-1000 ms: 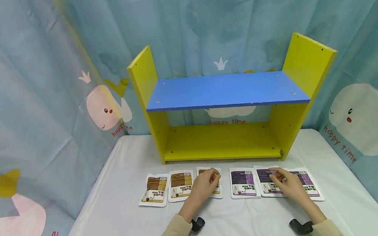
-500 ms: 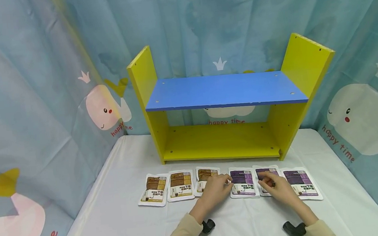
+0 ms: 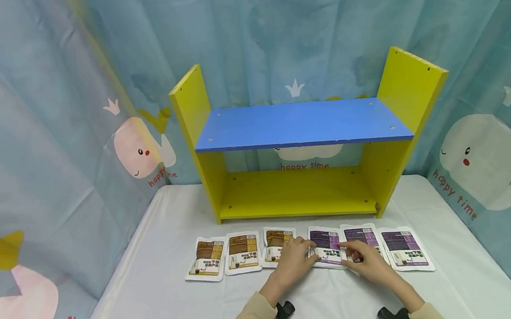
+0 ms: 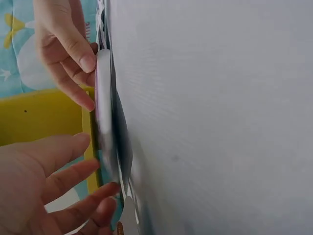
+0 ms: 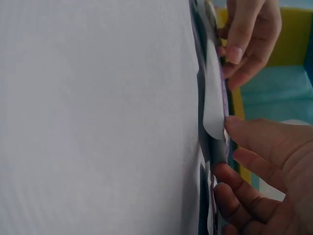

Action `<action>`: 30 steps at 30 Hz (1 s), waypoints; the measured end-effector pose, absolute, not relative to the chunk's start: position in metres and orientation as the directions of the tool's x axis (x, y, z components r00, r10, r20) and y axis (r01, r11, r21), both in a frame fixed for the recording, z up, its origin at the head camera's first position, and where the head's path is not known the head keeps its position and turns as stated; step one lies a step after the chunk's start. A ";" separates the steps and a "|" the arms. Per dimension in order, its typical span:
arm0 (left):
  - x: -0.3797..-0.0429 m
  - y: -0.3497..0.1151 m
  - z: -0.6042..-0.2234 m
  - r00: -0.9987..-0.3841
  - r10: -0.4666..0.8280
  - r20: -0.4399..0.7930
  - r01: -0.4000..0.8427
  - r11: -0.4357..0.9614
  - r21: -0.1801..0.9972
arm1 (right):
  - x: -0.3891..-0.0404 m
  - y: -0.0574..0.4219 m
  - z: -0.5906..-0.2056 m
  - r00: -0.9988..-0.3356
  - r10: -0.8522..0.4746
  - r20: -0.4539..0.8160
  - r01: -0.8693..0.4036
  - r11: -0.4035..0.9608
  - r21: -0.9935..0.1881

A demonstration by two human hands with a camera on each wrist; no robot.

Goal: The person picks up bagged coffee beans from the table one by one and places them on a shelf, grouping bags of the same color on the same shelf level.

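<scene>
In the head view, the left of the purple-labelled packets [image 3: 325, 247] lies between my two hands, flat on the white cloth. My left hand [image 3: 293, 263] has its fingertips at this packet's left edge. At the right edge is my right hand [image 3: 368, 263], thumb and index finger spread, partly covering the middle purple packet [image 3: 361, 234]. Another purple packet [image 3: 407, 250] lies to the right. Left of my hands lie brown-labelled packets [image 3: 244, 251] in a row. The right wrist view shows my right thumb [image 5: 234, 125] against the packet's side [image 5: 214, 98].
A yellow shelf unit [image 3: 295, 192] with a blue board [image 3: 302, 122] stands just behind the packets. Patterned curtains [image 3: 245, 39] hang behind and at both sides. White cloth [image 3: 159, 310] covers the table.
My left hand has moved right from the rightmost brown packet to the left purple packet. My right hand has moved left to the same packet's other edge.
</scene>
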State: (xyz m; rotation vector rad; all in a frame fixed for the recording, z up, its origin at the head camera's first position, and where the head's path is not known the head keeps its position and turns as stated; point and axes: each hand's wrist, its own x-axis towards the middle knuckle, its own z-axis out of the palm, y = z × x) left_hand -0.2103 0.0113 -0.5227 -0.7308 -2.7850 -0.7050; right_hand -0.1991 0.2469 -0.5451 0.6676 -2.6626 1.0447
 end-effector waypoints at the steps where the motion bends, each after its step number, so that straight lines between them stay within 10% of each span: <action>1: -0.210 0.011 -0.523 -0.866 0.410 0.285 0.498 0.757 0.424 | -0.199 0.246 -0.545 -0.872 -0.331 0.360 -0.488 0.645 -0.588; 13: -0.214 0.003 -0.521 -0.903 0.317 0.291 0.419 0.497 0.760 | -0.197 0.233 -0.540 -0.882 -0.227 0.412 -0.451 0.655 -0.606; 30: -0.222 -0.020 -0.506 -0.902 0.202 0.383 0.431 0.341 0.835 | -0.208 0.208 -0.521 -0.861 -0.177 0.477 -0.489 0.546 -0.680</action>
